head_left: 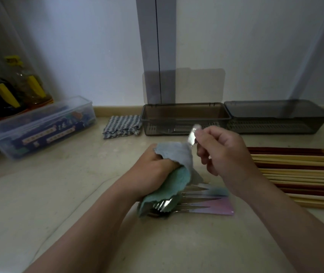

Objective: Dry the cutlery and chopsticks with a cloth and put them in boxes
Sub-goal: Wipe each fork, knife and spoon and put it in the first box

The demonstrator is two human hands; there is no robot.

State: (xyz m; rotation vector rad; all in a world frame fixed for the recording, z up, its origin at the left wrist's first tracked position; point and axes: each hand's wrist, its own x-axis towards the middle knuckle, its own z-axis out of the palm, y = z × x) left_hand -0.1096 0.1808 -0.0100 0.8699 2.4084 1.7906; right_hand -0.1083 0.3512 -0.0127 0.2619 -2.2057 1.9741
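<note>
My left hand (153,170) grips a bunched blue-green cloth (175,170) over the counter. My right hand (224,154) pinches the pale handle of a cutlery piece (193,134), whose other end runs into the cloth and is hidden. Below the hands lie several forks and other cutlery with pastel pink-blue handles (200,203). A row of wooden chopsticks (299,174) lies at the right. Two grey boxes stand at the back: the left box (184,118) has its lid raised, the right box (275,119) has a slotted insert.
A folded patterned cloth (121,126) lies left of the grey boxes. A clear lidded plastic container (40,127) sits at the left, with oil bottles (9,89) behind it. The wall runs close behind the boxes.
</note>
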